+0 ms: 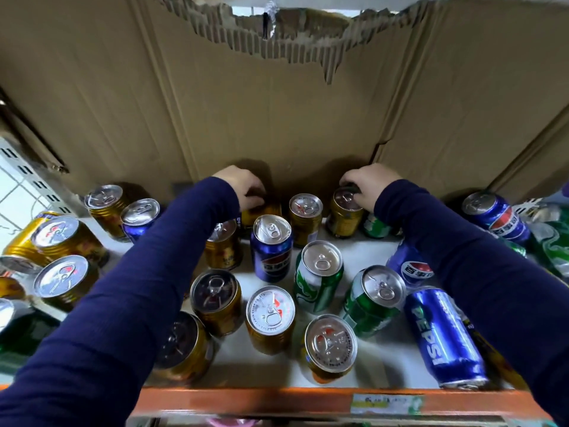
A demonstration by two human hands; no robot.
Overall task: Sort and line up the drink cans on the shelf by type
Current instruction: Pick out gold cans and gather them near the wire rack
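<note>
Shelf (277, 399) back row, 12 o'clock: left hand (243, 186) curled over left gold can (264, 212), right hand (371, 186) gripping right gold can (343, 220) by its top; cans look stiff, slick, dent-prone, weight unclear, so hold rim or sides.

An upright blue Pepsi can (271, 246) stands midway on the white shelf (394, 374). Just behind it my left hand (243, 186) grips a gold can (266, 211); behind-right, my right hand (369, 184) grips another gold can (343, 218). Two green cans (318, 277) stand upright to its right.
</note>
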